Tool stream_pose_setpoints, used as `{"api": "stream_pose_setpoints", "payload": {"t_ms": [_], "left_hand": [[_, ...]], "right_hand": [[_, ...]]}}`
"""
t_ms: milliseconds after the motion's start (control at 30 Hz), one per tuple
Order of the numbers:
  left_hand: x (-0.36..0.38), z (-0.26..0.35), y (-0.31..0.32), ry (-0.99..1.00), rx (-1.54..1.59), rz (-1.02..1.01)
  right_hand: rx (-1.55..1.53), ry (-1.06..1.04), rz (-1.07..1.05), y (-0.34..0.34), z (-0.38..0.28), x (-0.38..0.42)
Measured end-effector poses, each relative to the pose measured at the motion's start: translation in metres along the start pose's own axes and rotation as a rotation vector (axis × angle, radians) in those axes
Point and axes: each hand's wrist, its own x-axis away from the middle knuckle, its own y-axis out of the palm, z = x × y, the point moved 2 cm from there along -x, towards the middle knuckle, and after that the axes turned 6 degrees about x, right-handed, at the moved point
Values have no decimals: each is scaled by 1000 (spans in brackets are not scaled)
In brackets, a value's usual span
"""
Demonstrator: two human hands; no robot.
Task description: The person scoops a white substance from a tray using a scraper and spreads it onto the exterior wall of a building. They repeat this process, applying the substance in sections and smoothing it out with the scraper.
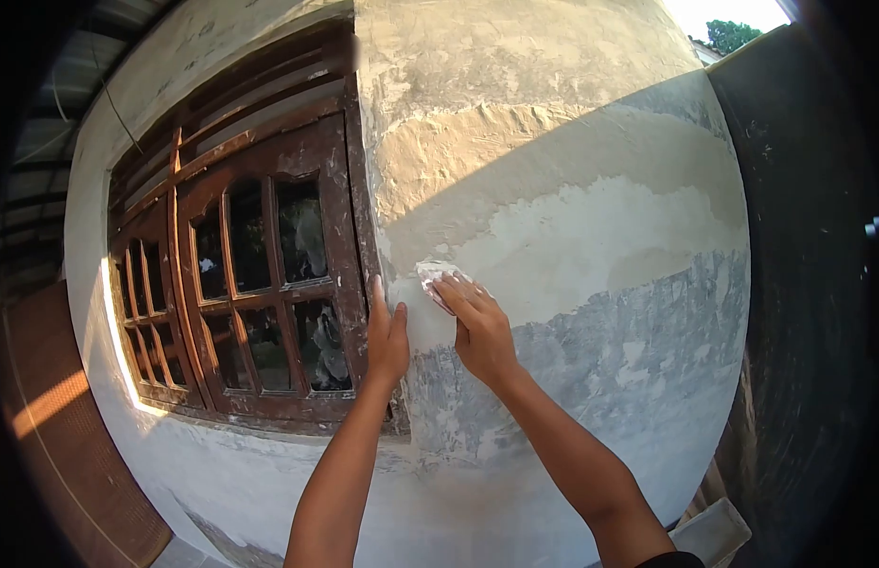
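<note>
My right hand [481, 329] presses a flat, roundish piece smeared with white putty [436, 275] against the wall [553, 237]. Its fingers lie over the piece, and the putty hides what kind of tool it is. To the left, my left hand [390, 343] is open and holds nothing, fingers stretched upward and thumb apart. It rests at the wall's edge beside the brown wooden window frame [356, 180]. Pale, smooth putty covers a band of wall around the right hand, with rough beige plaster above and patchy grey below.
A brown window with glass panes [248, 232] fills the left part of the wall. A dark panel [799, 284] stands along the right side. Low at the right is a pale trough-like object [719, 532]. Thin wires [113, 104] hang at the upper left.
</note>
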Motion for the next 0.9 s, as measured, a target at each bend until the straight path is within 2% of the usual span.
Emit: {"api": "stream_pose_setpoints", "payload": {"t_ms": [200, 233, 267, 433, 533, 600, 667, 733, 767, 867, 900], "left_hand": [[-2, -14, -21, -30, 136, -167], [-3, -18, -21, 39, 127, -168], [-4, -21, -21, 106, 119, -168], [-7, -17, -25, 66, 164, -223], [-15, -11, -24, 101, 105, -177], [-29, -11, -22, 7, 51, -27], [-48, -27, -10, 71, 131, 43], [-58, -24, -3, 308, 33, 144], [-63, -24, 2, 337, 34, 153], [-64, -29, 14, 299, -27, 239], [-64, -32, 15, 299, -23, 240]], "right_hand": [[329, -156, 27, 34, -3, 6], [385, -197, 35, 39, 0, 5], [393, -196, 39, 45, 4, 6], [609, -213, -57, 54, 3, 35], [574, -127, 0, 37, -12, 55], [567, -98, 74, 26, -17, 48], [401, 117, 144, 14, -23, 26], [313, 185, 214, 10, -24, 1], [217, 251, 283, 9, -19, -12], [225, 184, 336, 17, 4, -40], [211, 237, 286, 20, 7, -47]]}}
